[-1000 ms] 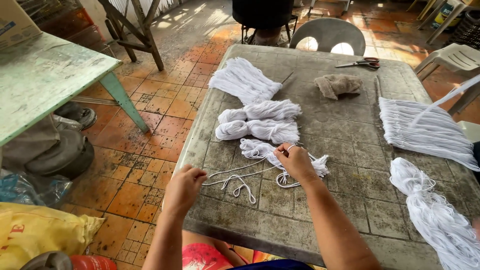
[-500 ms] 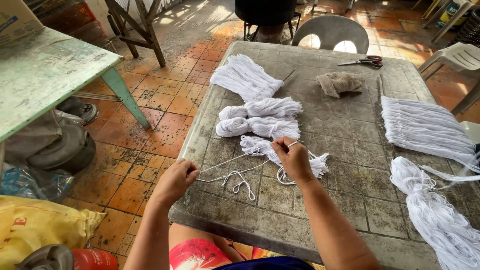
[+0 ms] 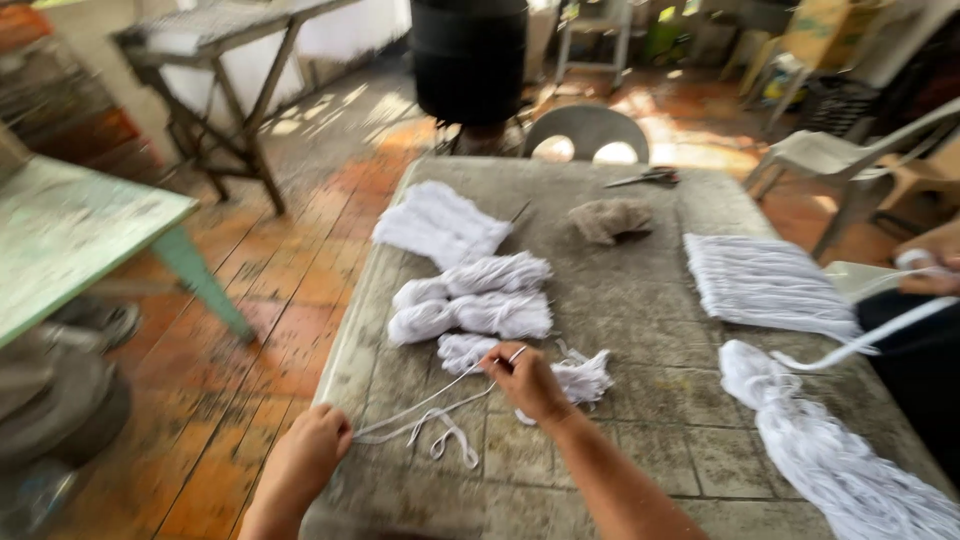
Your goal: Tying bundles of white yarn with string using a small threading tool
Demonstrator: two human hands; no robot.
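On the grey table [image 3: 640,440], near its front edge, both hands worked one length of white cord [image 3: 425,412]. At the table's front left corner the left hand [image 3: 305,455] was curled shut, fingers pressed together around one end of the cord. Further onto the table, toward its middle, the right hand [image 3: 528,380] pinched the cord between thumb and fingertips, the other fingers folded in. Between the two hands the cord ran as a pair of strands just above the table, and a small loop of it lay slack on the table below them. Touching the right hand on its far side lay a loose tuft [image 3: 580,375] of white yarn. Behind that, toward the table's far left, sat two twisted skeins [image 3: 475,298] side by side, and beyond them a flat white bundle [image 3: 438,222]. Near the table's far edge lay a crumpled brownish rag [image 3: 610,218] and, past it, scissors [image 3: 645,179]. Along the table's right side a sheet of straight white strands [image 3: 765,283] was spread flat, with a thick knotted hank [image 3: 830,450] nearer the front right corner. At the table's right edge another person's hand [image 3: 925,270] held a white strand; its fingers were too blurred to tell. Beyond the table's far end stood a grey chair [image 3: 588,130]
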